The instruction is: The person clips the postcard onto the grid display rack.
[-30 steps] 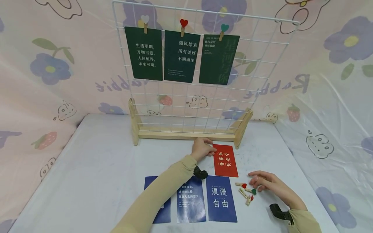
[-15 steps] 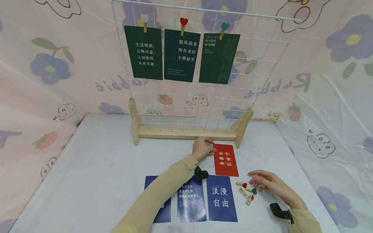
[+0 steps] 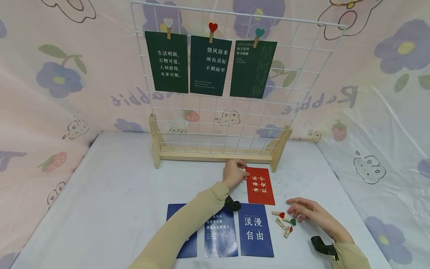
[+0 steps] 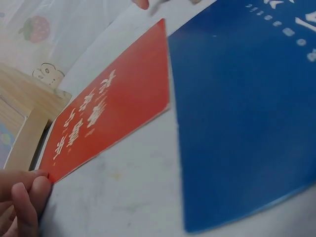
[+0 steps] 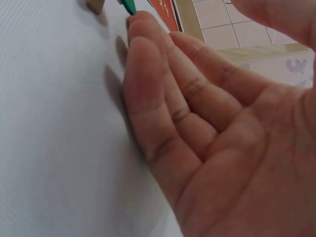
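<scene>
Backdrop [image 3: 31, 123]: printed fabric, patterned with purple flowers, strawberries and line-drawn rabbits, seen behind and beside the work.
Counter [image 3: 111, 186]: covered in white; the loose cards and clips are laid on it.
Grid rack [image 3: 215, 156]: white wire grid, held upright by a wooden base at the far side; three green cards [image 3: 210, 66] are hung in a row along its upper part.
Sleeves [image 3: 188, 224]: beige; the left one is stretched over the left and middle blue cards [image 3: 256, 230], which are partly hidden by it.
Left hand [image 3: 234, 175]: the near-rack corner of the red card is pinched between thumb and fingers.
Right hand [image 3: 312, 213]: nothing is gripped; the fingers are loosely bent, held just beside the loose clips [image 3: 280, 223]. Whether the nearest clip is touched cannot be told.
Blue cards: three, arranged side by side, white lettering upward.
Red card [image 3: 260, 185]: laid between the rack's base and the right blue card, lettering turned sideways.
Loose clips: wooden, clustered right of the right blue card; red and green hearts are seen on them.
Hanging clips [image 3: 211, 36]: one per green card, topped with white, red and teal hearts.
</scene>
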### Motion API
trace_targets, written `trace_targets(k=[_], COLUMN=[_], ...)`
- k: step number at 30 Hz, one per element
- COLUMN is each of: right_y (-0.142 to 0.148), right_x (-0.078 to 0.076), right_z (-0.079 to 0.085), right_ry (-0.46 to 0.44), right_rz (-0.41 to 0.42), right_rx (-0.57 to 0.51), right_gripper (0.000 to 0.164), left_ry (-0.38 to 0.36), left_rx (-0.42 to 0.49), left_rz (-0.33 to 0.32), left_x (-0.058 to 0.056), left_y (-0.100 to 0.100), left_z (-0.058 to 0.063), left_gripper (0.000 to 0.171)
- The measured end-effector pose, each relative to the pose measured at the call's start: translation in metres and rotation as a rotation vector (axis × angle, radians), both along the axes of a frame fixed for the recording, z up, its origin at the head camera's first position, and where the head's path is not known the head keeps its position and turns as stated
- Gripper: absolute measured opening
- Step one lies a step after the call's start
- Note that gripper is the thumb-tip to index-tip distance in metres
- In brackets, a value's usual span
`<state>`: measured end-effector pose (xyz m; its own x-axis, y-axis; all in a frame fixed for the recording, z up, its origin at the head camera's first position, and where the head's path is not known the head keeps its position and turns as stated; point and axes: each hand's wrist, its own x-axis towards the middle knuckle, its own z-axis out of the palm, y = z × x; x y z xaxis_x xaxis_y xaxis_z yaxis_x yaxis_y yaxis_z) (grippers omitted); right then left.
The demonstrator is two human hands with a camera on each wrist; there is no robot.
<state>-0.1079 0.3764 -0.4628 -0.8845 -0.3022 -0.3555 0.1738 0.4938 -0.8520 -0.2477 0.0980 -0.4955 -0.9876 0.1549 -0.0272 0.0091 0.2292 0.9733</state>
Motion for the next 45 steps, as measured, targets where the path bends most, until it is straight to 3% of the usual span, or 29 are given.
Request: trace_targets(k=[5,9,17,25,34,45], right_y=[-0.0006,-0.0009,-0.0008,-0.0008,-0.0005,-0.0010], right_x=[0.0003,0.0006,0.0007,0.0000,-0.0003,0.0001], right_z=[0.0005,0.0002,0.0015,0.0013,0.0002,0.0010], right_ry=[-0.006,-0.009,0.007,-0.011,-0.019,-0.015], right_rz=[-0.009,-0.002,0.012,-0.005,-0.005,-0.010], right_rx=[-0.004,-0.014,-0.019,-0.006,-0.019,-0.009], right_gripper=[0.045,0.046,0.044,0.045,0.045,0.045], left_ry=[0.041,0.006,0.000,-0.012,0.022,0.004], left_rx=[-0.019,-0.001,-0.003,-0.019,-0.064,0.011], left_rz=[0.010,0.002,-0.015,-0.019,0.018,-0.007], left_x=[0.0006,0.0001,-0.0015,0.0005,0.0036,0.0023], left_y=[0.0014,0.0013,0.0000,0.0009,0.0026,0.0004], left_z=[-0.0028,-0.0022,-0.0018,0.0051,0.0047,0.0040], left_gripper=[0.031,0.040,0.027,0.028,0.031,0.034])
